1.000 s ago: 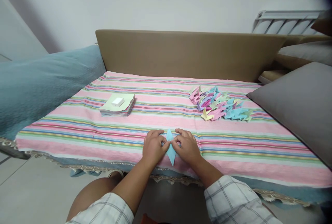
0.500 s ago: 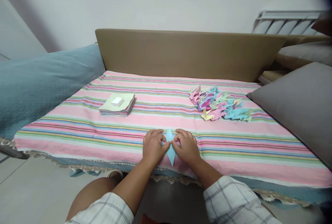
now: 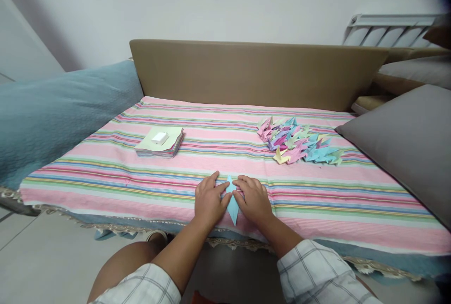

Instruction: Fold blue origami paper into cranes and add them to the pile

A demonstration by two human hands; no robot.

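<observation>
A light blue folded origami paper (image 3: 233, 211), a narrow pointed diamond, lies lengthwise on the striped cloth in front of me. My left hand (image 3: 210, 200) is at its left edge, thumb and index finger gripping the paper while the other fingers stretch forward over the cloth. From the right side, my right hand (image 3: 252, 198) pinches the paper near its middle, its thumb almost meeting the left thumb. The fingers hide parts of both long edges. Beyond my right hand sits a pile of folded paper cranes (image 3: 296, 142) in pink, blue, purple, green and yellow.
A stack of square paper (image 3: 155, 150) with a small white block (image 3: 159, 138) on top is at the left. The pink striped cloth (image 3: 211, 120) covers the seat, backed by a brown board (image 3: 246, 74). A grey cushion (image 3: 405, 139) leans at the right.
My left fingers have straightened and reach further forward, with the index finger now nearer the paper's upper part. My right index finger has shifted slightly. The paper stays nearly in place.
</observation>
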